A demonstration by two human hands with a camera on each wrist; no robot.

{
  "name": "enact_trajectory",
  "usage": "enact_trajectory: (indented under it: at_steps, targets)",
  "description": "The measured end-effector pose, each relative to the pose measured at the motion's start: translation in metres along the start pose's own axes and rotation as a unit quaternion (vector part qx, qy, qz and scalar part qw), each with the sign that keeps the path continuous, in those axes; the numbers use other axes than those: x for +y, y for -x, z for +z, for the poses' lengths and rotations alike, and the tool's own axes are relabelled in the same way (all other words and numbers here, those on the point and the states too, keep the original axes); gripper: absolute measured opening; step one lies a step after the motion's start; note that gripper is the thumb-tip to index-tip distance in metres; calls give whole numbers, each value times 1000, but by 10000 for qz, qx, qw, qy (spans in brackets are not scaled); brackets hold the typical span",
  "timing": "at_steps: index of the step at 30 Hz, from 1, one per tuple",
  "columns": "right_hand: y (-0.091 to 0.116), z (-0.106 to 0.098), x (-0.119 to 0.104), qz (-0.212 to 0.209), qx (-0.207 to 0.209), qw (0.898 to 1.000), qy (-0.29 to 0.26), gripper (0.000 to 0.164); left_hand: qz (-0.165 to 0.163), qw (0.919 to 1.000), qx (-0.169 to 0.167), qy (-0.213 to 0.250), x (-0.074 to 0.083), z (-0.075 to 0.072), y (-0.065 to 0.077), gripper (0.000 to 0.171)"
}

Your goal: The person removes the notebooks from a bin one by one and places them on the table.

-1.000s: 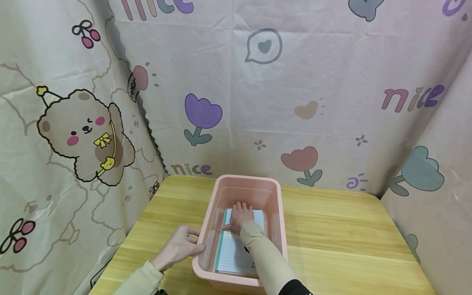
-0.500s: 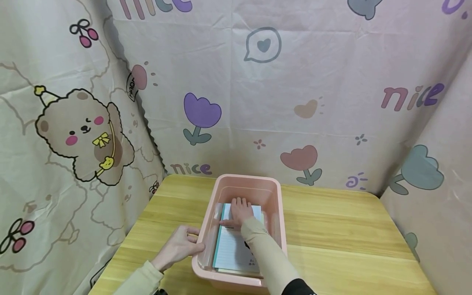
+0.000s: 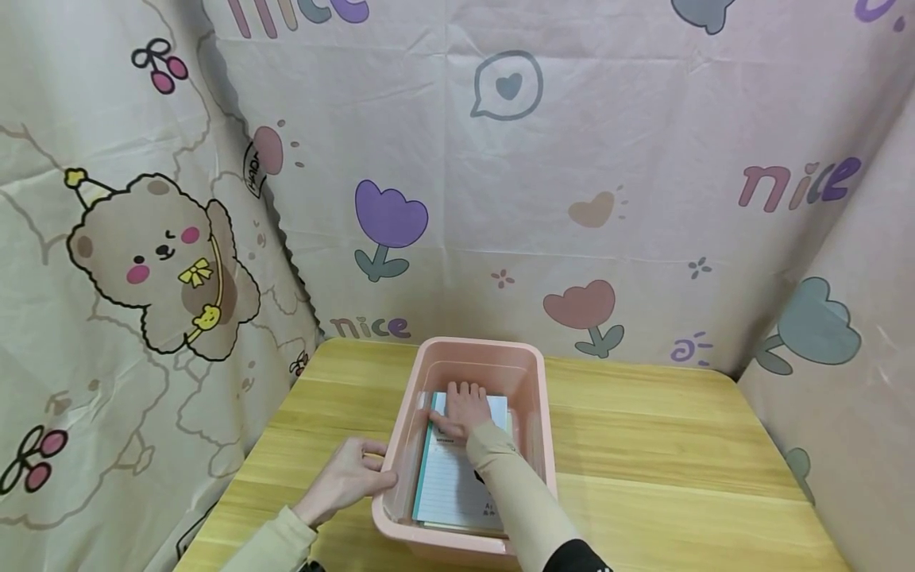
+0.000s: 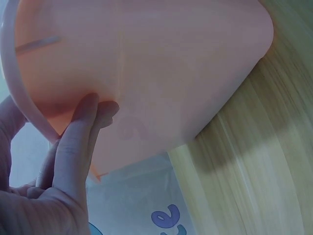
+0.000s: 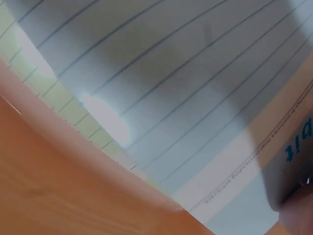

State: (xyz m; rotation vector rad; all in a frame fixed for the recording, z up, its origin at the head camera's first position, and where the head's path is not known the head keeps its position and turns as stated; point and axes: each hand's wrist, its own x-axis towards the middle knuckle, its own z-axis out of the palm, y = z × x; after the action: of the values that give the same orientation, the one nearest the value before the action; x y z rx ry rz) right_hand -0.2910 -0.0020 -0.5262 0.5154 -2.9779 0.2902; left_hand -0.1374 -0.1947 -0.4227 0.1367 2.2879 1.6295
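Note:
A pink plastic bin (image 3: 537, 381) stands on the table, with a light blue lined notebook (image 3: 450, 485) lying flat inside it. My right hand (image 3: 468, 409) reaches into the bin and rests on the notebook's far half, fingers straight and thumb spread to the left. In the right wrist view, a yellow-green lined sheet or book (image 5: 73, 115) shows beneath the notebook's edge. My left hand (image 3: 350, 477) holds the bin's left rim; in the left wrist view its fingers (image 4: 76, 152) lie against the outer wall below the rim. The right forearm hides part of the notebook.
The light wooden table (image 3: 658, 461) extends on both sides of the bin. A patterned cloth (image 3: 493, 175) hangs behind the table, and more cloth (image 3: 86, 381) hangs at the left and right.
The notebook has shifted slightly toward the bin's far end, along with my right hand, and a pale edge now shows under it. My right thumb has moved a little. The left hand stays put.

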Motion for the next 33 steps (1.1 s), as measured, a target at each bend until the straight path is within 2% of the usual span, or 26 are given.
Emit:
enact_trajectory:
  at_steps: [8, 18, 26, 33]
  targets:
    - [-3, 6, 3, 76, 176, 9995, 256, 71, 42, 10000, -66, 38, -1, -1, -1, 54]
    - [-3, -7, 8, 146, 214, 9968, 762, 87, 2, 10000, -35, 40, -2, 0, -1, 52]
    - [-7, -22, 2, -95, 223, 9957, 893, 73, 17, 10000, -35, 10, -2, 1, -2, 49]
    - [-12, -41, -5, -256, 182, 9933, 1110, 72, -84, 9997, 192, 158, -5, 3, 0, 48]
